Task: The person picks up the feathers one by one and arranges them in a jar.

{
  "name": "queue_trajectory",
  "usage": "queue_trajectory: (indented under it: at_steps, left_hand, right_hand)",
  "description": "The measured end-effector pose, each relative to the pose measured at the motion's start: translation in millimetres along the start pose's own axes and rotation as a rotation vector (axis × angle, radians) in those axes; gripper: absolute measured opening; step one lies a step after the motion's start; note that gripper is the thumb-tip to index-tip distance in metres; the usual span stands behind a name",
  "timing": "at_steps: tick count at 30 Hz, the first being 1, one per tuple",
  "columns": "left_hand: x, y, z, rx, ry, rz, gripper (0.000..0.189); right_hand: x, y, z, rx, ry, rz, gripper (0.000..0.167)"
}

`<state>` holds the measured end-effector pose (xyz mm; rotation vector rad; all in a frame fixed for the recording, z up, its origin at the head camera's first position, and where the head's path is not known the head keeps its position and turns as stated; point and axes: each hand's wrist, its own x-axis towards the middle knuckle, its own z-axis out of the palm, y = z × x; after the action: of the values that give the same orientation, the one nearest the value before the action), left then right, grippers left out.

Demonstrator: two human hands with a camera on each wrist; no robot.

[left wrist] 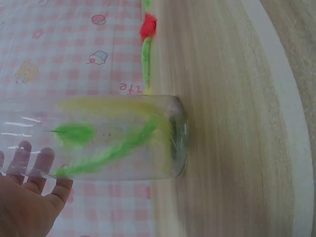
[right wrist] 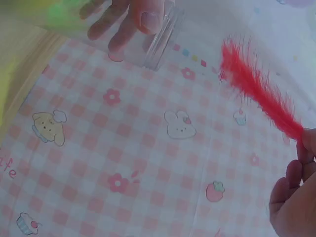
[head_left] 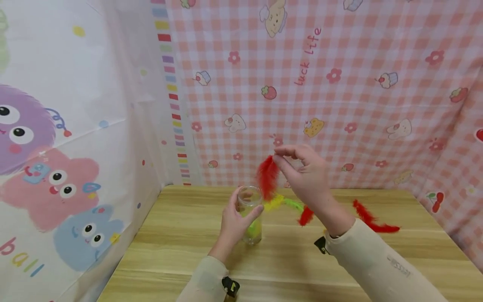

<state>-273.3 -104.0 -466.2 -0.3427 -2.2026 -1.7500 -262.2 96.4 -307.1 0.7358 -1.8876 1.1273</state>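
Note:
A clear jar (head_left: 250,209) stands upright on the table, its mouth uncovered. My left hand (head_left: 237,220) grips it around the upper part, thumb at the front. Inside the jar, green feathers (left wrist: 111,153) and a yellow feather (left wrist: 113,106) show in the left wrist view. Above and just right of the jar's mouth, my right hand (head_left: 307,176) pinches a red feather (head_left: 268,178) by one end between thumb and fingertip. The feather hangs downward, apart from the rim. In the right wrist view, the red feather (right wrist: 261,94) slants beside the jar's rim (right wrist: 160,42).
On the wooden table (head_left: 170,239), a yellow feather (head_left: 274,202) and a green feather (head_left: 293,204) lie behind the jar. One red feather (head_left: 306,216) is near my right forearm; more red feathers (head_left: 371,218) lie further right. A checked cloth (head_left: 241,105) hangs behind the table.

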Motion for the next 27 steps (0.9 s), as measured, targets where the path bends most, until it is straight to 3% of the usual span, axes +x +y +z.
queue_trajectory:
  at_steps: [4, 13, 21, 27]
  left_hand:
    - [0.3, -0.6, -0.7, -0.005, -0.005, -0.010, 0.068]
    - [1.1, -0.1, -2.5, 0.007, -0.003, -0.014, 0.072]
    - [0.9, 0.2, -2.1, 0.029, -0.006, -0.047, 0.079]
    - [-0.3, -0.1, -2.4, 0.013, -0.007, -0.021, 0.072]
  right_hand:
    - [6.1, -2, 17, -0.055, 0.015, -0.107, 0.014]
    - [3.1, 8, 45, -0.121, -0.023, -0.237, 0.009]
    - [-8.4, 13, 49, -0.127, -0.081, -0.188, 0.011]
    - [-12.1, 13, 47, -0.130, -0.137, -0.125, 0.009]
